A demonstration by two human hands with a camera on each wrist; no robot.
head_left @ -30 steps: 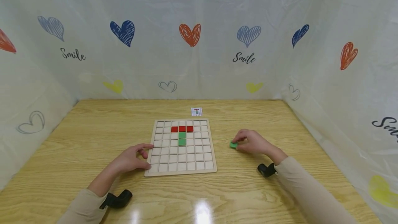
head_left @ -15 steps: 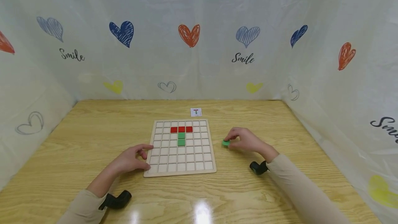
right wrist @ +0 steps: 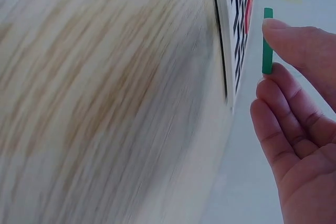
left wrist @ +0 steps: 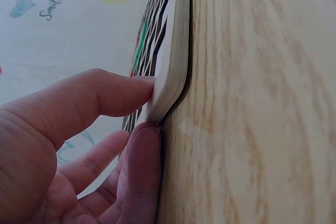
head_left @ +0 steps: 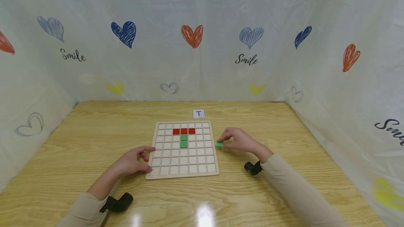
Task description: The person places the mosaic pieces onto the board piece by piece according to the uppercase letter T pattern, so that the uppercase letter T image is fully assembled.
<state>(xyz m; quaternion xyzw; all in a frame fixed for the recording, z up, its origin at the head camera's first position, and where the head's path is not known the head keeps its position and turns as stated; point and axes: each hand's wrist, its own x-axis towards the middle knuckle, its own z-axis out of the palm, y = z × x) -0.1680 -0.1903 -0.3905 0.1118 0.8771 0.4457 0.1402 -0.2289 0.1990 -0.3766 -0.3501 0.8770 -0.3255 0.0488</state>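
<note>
A wooden grid board [head_left: 193, 159] lies on the table, with three red tiles [head_left: 184, 131] in a row and two green tiles [head_left: 183, 140] below the middle one. My left hand [head_left: 130, 162] rests at its left edge; the thumb touches near the front corner and the index finger sits farther up, spread apart from it. Between thumb and fingers, my right hand [head_left: 241, 141] pinches a thin green square tile [right wrist: 268, 51]. In the head view that tile is just beside the board's right edge.
A small pattern card [head_left: 199, 114] showing a T shape lies behind the board. A pale sheet printed with hearts [head_left: 192, 36] encloses the wooden table [head_left: 104, 125] at the back and sides. Black wrist-camera mounts [head_left: 118, 203] sit on both forearms.
My right hand has moved left with the green tile, from well right of the board to its right edge. My left hand and the placed tiles stay put.
</note>
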